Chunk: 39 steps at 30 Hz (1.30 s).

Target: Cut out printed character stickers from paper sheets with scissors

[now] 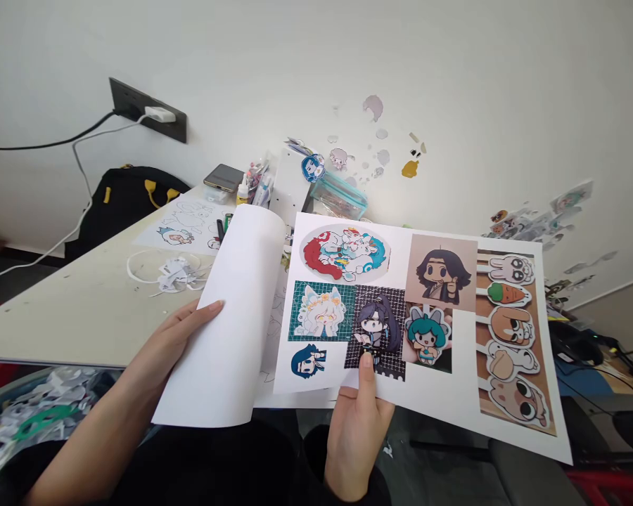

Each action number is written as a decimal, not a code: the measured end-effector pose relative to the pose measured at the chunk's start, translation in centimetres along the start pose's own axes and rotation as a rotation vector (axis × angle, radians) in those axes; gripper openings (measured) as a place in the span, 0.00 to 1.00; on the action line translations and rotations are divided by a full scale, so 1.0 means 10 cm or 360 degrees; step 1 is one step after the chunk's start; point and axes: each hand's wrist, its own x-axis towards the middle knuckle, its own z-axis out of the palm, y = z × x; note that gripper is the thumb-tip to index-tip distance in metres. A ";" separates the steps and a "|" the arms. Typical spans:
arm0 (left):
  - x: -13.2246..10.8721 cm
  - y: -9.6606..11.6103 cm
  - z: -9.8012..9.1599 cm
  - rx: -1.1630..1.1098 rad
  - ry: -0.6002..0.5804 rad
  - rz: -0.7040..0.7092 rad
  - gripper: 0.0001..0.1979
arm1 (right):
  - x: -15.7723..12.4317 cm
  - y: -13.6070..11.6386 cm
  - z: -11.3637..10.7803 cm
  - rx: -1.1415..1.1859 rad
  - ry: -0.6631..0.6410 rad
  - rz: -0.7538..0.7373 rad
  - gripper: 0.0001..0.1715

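My right hand point(359, 429) grips the lower edge of a white sheet printed with cartoon pictures point(427, 400), thumb on top and the other fingers behind it. The prints include animal faces, a carrot and several small characters. To the left, my left hand point(190, 327) is closed on a blank white sheet point(221, 337) that curls over at its right side, the thumb lying on its face. Between the two, part of another sheet with line drawings point(274, 337) shows underneath. Most of the fingers of my left hand are hidden behind the paper.
A table point(100, 302) by the wall carries paper scraps point(179, 273), a drawing sheet point(182, 225), a glue bottle point(243, 190), a phone point(224, 177) and a teal-edged pouch point(340, 197). A bin of cuttings point(36, 414) stands lower left. Cutouts point(339, 159) cling to the wall.
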 end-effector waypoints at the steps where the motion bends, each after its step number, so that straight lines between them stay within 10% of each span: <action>1: 0.01 0.00 -0.01 0.0002 0.0005 -0.0010 0.25 | 0.00 0.01 -0.01 -0.0003 -0.0002 0.0008 0.38; 39: -0.03 0.05 0.02 0.0079 -0.0024 0.0105 0.35 | 0.05 0.04 -0.11 -0.0132 0.0175 0.0155 0.46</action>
